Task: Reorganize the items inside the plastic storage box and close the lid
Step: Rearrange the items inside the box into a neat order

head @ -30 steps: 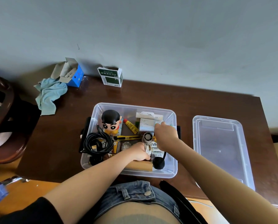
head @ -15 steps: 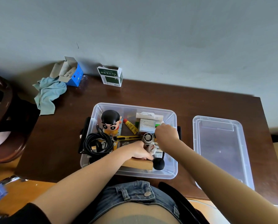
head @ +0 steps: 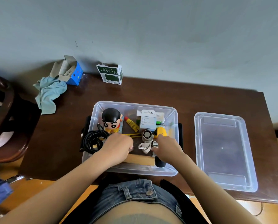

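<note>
Both hands work inside the open storage box (head: 173,172).
Since a moment ago the left hand (head: 117,147) has slid left toward the cable coil (head: 93,140), the right hand (head: 166,147) back from the far side; whether either set of curled fingers grips anything I cannot tell. One lid (head: 223,151) lies right of the box.

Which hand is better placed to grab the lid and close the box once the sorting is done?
The right hand, probably. The clear lid lies on the table to the right of the storage box, on that hand's side. The left hand would have to cross over the box.
</note>
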`<state>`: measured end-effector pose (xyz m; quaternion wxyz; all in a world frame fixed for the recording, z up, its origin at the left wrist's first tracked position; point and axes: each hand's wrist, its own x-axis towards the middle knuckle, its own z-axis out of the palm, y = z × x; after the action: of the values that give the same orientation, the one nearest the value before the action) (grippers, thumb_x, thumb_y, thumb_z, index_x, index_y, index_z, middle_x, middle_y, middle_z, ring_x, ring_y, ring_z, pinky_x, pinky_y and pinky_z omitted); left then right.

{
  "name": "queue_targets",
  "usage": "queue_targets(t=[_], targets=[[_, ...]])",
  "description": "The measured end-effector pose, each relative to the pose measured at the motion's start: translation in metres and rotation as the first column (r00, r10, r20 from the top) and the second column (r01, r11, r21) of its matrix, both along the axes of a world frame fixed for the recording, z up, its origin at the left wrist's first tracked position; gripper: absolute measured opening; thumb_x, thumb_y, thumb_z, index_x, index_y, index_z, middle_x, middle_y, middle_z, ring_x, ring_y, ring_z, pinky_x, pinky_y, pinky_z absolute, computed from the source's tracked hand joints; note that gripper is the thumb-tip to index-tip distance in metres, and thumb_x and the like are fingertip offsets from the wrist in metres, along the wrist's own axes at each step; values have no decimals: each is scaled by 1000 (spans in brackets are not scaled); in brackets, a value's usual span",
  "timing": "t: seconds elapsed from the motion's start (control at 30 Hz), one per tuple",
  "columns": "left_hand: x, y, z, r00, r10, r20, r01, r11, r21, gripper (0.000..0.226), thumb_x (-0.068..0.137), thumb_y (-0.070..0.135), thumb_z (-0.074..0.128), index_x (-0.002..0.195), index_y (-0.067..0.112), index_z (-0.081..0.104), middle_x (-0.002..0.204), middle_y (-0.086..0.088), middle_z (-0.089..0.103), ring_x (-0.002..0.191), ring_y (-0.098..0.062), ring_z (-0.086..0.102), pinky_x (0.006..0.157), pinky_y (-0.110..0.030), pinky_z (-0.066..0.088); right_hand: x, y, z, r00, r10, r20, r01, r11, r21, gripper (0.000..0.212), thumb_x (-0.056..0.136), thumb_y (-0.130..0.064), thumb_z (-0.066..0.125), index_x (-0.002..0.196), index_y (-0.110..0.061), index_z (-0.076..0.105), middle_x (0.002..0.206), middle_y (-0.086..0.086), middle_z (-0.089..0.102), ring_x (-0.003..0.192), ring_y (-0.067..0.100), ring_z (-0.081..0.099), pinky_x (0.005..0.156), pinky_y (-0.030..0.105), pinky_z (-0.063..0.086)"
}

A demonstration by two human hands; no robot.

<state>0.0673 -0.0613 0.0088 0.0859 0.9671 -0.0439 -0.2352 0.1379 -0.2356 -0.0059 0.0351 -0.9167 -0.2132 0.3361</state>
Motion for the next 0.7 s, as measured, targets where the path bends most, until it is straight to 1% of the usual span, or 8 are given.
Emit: queue_targets(t=[0.07, 0.13, 0.23, 0.33, 0.43, 0.5, 0.63, 0.7], targets=[[3, 8, 3, 995, 14, 102, -14, 1000, -7, 19, 90, 18, 57, 103, 23, 71, 104, 5, 65, 100, -18, 58, 93, -33, 45, -2, 5, -5, 998, -46, 30, 46, 999, -16, 34, 92, -42, 54, 92, -9, 50, 77, 2, 54, 73, 22, 50, 53, 27, 34], [6, 16, 4, 988, 66, 141, -61, 997, -45, 22, 89, 22, 61, 109, 23, 70, 112, 5, 64, 104, -16, 58, 96, -31, 43, -3, 9, -9, 996, -85, 31, 86, 996, -36, 43, 90, -46, 56, 69, -12, 41, 64, -2, 43, 68, 20, 49, 44, 24, 29], [9, 19, 3, 987, 132, 94, -121, 986, -111, 25, 89, 24, 61, 113, 23, 68, 112, 5, 65, 102, -14, 60, 84, -26, 47, -2, 9, -13, 996, -86, -17, 85, 995, -45, 47, 86, -45, 62, 61, -17, 33, 61, -1, 40, 60, 17, 45, 43, 24, 27], [14, 11, -5, 991, 127, -48, -131, 986, -102, 30, 91, 25, 57, 120, 21, 64, 96, 4, 66, 85, -14, 61, 66, -23, 46, -1, 8, -13, 995, -39, -90, 34, 998, -61, 45, 81, -42, 68, 63, -14, 38, 62, 0, 44, 62, 18, 47, 46, 25, 32], [20, 0, -17, 962, 144, -232, -185, 968, -168, 43, 91, 29, 58, 133, 20, 52, 112, 2, 67, 99, -15, 62, 80, -30, 53, -3, 7, -15, 994, -23, -104, 19, 999, -42, 36, 80, -40, 70, 75, -12, 47, 72, 2, 51, 73, 22, 51, 58, 29, 40], [22, -9, -25, 942, 164, -292, -224, 956, -187, 47, 91, 34, 59, 134, 19, 51, 116, 0, 66, 103, -18, 62, 88, -35, 52, -6, 6, -15, 996, -39, -85, 37, 999, -19, 32, 81, -38, 68, 77, -13, 49, 71, 1, 51, 75, 22, 52, 61, 30, 41], [27, -24, -33, 909, 208, -361, -324, 898, -298, 31, 92, 36, 58, 107, 12, 68, 100, -9, 72, 92, -26, 66, 82, -41, 51, -10, 6, -19, 995, -93, -44, 94, 995, 21, 27, 85, -31, 63, 102, -10, 63, 99, 5, 66, 92, 25, 61, 73, 32, 51], [29, -30, -36, 905, 253, -343, -369, 867, -334, 26, 92, 33, 59, 100, 12, 70, 93, -7, 72, 88, -24, 66, 78, -38, 51, -12, 6, -19, 993, -107, -45, 108, 994, 32, 27, 85, -36, 63, 97, -12, 61, 97, 5, 64, 91, 24, 60, 67, 30, 48]])
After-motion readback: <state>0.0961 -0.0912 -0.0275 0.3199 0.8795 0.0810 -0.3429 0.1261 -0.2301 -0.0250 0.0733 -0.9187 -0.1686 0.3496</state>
